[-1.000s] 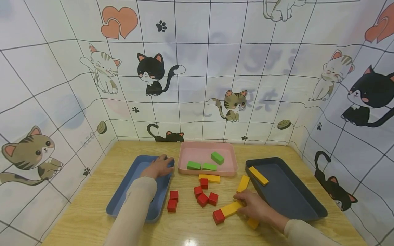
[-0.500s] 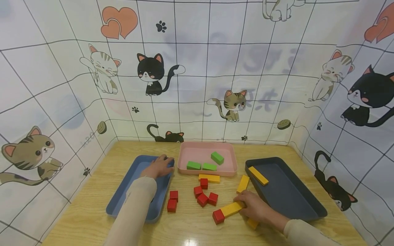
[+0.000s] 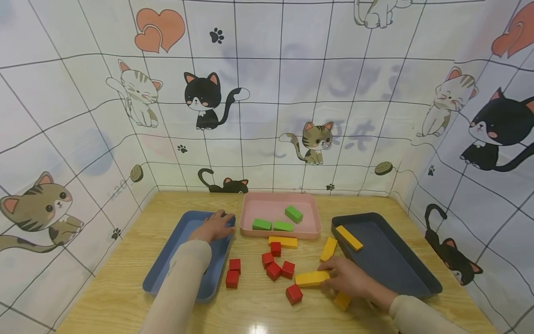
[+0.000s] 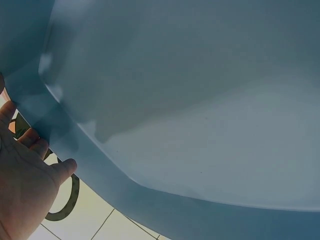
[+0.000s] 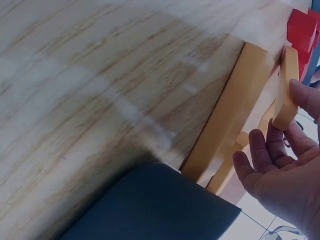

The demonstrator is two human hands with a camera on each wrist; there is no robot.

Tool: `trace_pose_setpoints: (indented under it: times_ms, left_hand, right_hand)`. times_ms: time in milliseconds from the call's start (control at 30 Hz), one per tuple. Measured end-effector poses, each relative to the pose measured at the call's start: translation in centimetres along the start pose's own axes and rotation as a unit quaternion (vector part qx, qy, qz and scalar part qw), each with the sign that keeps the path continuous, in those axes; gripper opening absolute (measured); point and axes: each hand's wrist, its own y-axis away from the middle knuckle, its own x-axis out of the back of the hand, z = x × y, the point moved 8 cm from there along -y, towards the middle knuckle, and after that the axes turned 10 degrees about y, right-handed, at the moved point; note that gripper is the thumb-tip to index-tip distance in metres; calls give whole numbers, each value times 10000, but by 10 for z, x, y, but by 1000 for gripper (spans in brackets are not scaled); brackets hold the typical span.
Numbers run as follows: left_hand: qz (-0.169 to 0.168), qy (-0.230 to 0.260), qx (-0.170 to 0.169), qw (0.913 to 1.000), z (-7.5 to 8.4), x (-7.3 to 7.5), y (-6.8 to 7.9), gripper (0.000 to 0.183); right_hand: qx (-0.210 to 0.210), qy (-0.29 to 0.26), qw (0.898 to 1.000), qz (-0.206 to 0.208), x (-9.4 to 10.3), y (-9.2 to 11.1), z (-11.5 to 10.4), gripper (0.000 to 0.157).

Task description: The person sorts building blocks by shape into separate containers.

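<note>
- Yellow block, oblong (image 3: 312, 279), 1 piece: held by its right-hand end at the front of the worktop (image 3: 125, 260), between the red cubes and the dark tray; whether it touches the surface cannot be told.
- Right grip, bare hand (image 3: 348, 278): thumb and fingertips pinching that block; beige sleeve (image 3: 419, 313) at the wrist.
- Single red cube (image 3: 294, 294), 1 piece: just in front of the held block's left end.
- Front yellow block (image 3: 342, 300), 1 piece: on the worktop, partly hidden by the right hand.
- Slanted yellow block (image 3: 328, 249), 1 piece: on the worktop beyond the right hand, just left of the dark tray.
- Dark blue-grey tray (image 3: 392, 269), 1 piece: to the right, with 1 yellow block (image 3: 349, 238) at its left wall.
- Red cube cluster (image 3: 273, 271), 4 pieces: mid-worktop, close together.
- Rear yellow block (image 3: 282, 242), 1 piece: lying crosswise between cluster and pink tray.
- Pink tray (image 3: 267, 206), 1 piece: at the back, containing 3 green blocks (image 3: 294, 214).
- Red cube pair (image 3: 232, 279), 2 pieces: just right of the blue tray.
- Blue tray (image 3: 187, 227), 1 piece: to the left.
- Left grip, bare hand (image 3: 214, 226): fingers relaxed, touching the blue tray's rim at its far right corner, grasping nothing.
- Backdrop (image 3: 258, 93): white, black-gridded, printed with cats, hearts and paw prints.
</note>
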Motion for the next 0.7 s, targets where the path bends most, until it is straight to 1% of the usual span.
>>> trace_pose_setpoints:
  times_ms: [167,400,533,700]
  left_hand:
    - [8,-1,13,10000,-1,0,0,58]
    - [30,10,36,10000,-1,-1,1,57]
    - [34,54,59,10000,0,0,2,57]
    - [39,9,29,10000,2,1,3,57]
  right_hand:
    - [-87,-11,9999,130,5,1,-2,33]
    - [-118,-28,9987,503,13,3,-4,34]
    - [-157,-95,9967,788,20,5,-3,36]
    - [-493,-149,9909,1240,30,6,4,34]
